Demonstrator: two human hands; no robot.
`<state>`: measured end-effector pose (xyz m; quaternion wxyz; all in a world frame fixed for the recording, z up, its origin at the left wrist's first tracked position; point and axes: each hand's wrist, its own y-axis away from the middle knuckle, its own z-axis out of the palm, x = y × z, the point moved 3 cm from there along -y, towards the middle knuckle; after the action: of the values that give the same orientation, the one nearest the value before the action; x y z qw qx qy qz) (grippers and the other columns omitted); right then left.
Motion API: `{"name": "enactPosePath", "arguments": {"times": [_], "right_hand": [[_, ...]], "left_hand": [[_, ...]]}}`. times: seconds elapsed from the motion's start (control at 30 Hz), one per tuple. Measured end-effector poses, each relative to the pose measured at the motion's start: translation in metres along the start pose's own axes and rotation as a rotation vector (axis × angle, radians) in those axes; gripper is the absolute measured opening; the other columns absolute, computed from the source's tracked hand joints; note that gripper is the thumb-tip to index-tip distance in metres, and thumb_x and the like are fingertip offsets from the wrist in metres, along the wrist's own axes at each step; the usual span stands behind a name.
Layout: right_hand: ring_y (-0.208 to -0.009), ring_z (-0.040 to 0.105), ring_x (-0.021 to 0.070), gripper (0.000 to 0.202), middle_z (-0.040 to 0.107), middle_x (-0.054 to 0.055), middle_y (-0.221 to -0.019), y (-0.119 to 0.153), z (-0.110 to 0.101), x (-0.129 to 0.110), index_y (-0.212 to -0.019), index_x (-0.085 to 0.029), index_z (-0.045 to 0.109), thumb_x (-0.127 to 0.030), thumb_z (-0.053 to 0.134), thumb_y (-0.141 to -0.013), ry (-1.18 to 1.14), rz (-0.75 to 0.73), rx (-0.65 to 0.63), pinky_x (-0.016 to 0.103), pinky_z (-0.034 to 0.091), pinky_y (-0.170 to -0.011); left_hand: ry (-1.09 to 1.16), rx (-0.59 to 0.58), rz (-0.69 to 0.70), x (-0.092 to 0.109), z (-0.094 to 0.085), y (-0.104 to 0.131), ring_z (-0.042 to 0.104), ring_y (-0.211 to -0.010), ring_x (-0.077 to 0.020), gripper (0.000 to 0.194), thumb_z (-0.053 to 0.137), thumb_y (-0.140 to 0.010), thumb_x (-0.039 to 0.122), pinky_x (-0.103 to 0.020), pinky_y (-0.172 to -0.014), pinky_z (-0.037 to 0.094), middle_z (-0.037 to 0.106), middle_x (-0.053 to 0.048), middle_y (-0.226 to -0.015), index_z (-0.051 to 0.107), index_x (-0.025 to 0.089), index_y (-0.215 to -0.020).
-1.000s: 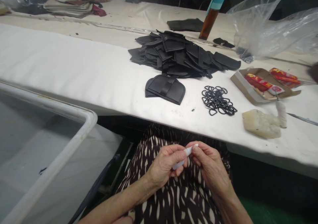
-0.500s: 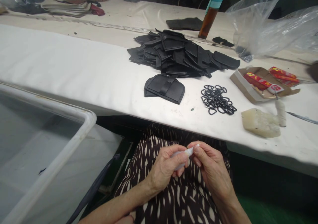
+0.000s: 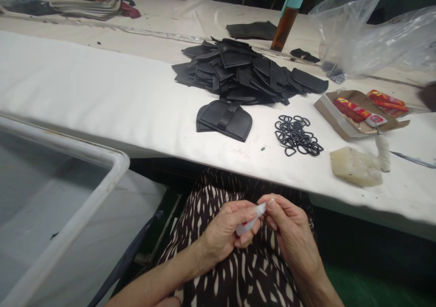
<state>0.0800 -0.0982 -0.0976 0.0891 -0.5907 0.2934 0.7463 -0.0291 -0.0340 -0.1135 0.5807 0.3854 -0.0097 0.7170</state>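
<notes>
Above my lap, my left hand [image 3: 226, 227] is closed round a small white squeeze bottle [image 3: 245, 225] with a narrow tip pointing up and right. My right hand [image 3: 288, 220] pinches that tip between thumb and fingers, which cover its end. On the table beyond my hands, two flat black leather pieces [image 3: 225, 120] with a strap across the top one lie overlapped. To their right is a loose heap of black D-rings [image 3: 297, 136]. Behind them rises a large pile of similar black leather pieces [image 3: 238, 73].
A cardboard box [image 3: 335, 116] holding red packets sits at right, near a yellowish block [image 3: 356, 166] and a pointed metal tool [image 3: 413, 160]. A teal-capped bottle [image 3: 289, 18] and plastic bags [image 3: 371, 43] stand behind. A white-rimmed bin [image 3: 122, 161] is at my left.
My left fingers have shifted on the white bottle, so more of its body shows, with a red mark. My right hand still pinches the tip. The view has moved slightly.
</notes>
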Motion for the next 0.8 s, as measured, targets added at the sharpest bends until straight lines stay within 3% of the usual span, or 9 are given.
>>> {"name": "enactPosePath", "arguments": {"times": [0.13,0.27,0.43,0.6,0.7,0.8], "right_hand": [[-0.056,0.036,0.0136,0.03,0.04,-0.004,-0.056,0.0,0.0,0.0,-0.09,-0.017,0.062,-0.047,0.054,-0.088,0.08,-0.009,-0.008,0.026,0.029,-0.054],[-0.052,0.032,0.0127,0.043,0.037,-0.005,-0.055,0.0,0.002,-0.004,-0.071,-0.019,0.052,-0.057,0.044,-0.088,0.294,-0.03,-0.012,0.026,0.025,-0.049],[-0.056,0.034,0.0132,0.05,0.038,-0.002,-0.063,-0.006,0.006,-0.006,-0.065,-0.019,0.045,-0.064,0.041,-0.085,0.467,-0.147,-0.003,0.026,0.027,-0.051],[-0.053,0.03,0.0126,0.056,0.032,-0.002,-0.057,-0.01,0.014,0.001,-0.056,-0.02,0.036,-0.07,0.042,-0.081,0.401,-0.064,-0.009,0.026,0.028,-0.047],[-0.052,0.038,0.0156,0.056,0.041,0.001,-0.053,-0.006,0.014,0.001,-0.054,-0.02,0.046,-0.071,0.048,-0.077,0.37,-0.002,0.037,0.029,0.033,-0.046],[-0.072,0.054,0.0256,0.036,0.06,0.005,-0.07,-0.003,0.013,-0.004,-0.066,-0.024,0.062,-0.059,0.066,-0.072,0.438,-0.087,0.089,0.033,0.045,-0.056]], "left_hand": [[-0.582,0.208,0.278,0.016,0.002,0.01,0.043,-0.049,-0.007,0.016,0.057,-0.084,0.029,-0.018,-0.048,0.034,0.053,0.002,-0.06,0.065,0.015,-0.086],[-0.952,0.314,0.496,0.024,0.006,0.017,0.051,-0.062,-0.0106,0.012,0.057,-0.085,0.023,-0.02,-0.061,0.039,0.059,0.001,-0.069,0.066,0.016,-0.084],[-1.036,0.315,0.57,0.021,0.007,0.016,0.058,-0.07,-0.0145,0.013,0.054,-0.087,0.022,-0.022,-0.067,0.043,0.065,-0.003,-0.08,0.065,0.017,-0.091],[-1.04,0.249,0.549,0.018,0.007,0.013,0.061,-0.081,-0.018,0.019,0.05,-0.09,0.025,-0.026,-0.076,0.044,0.066,-0.008,-0.091,0.063,0.016,-0.099],[-1.083,0.243,0.54,0.014,0.004,0.011,0.06,-0.081,-0.0222,0.022,0.048,-0.089,0.029,-0.032,-0.076,0.045,0.065,-0.011,-0.088,0.064,0.016,-0.098],[-1.035,0.24,0.479,0.013,-0.001,0.009,0.06,-0.079,-0.026,0.018,0.056,-0.085,0.034,-0.038,-0.075,0.047,0.064,-0.012,-0.08,0.067,0.02,-0.087]]}}
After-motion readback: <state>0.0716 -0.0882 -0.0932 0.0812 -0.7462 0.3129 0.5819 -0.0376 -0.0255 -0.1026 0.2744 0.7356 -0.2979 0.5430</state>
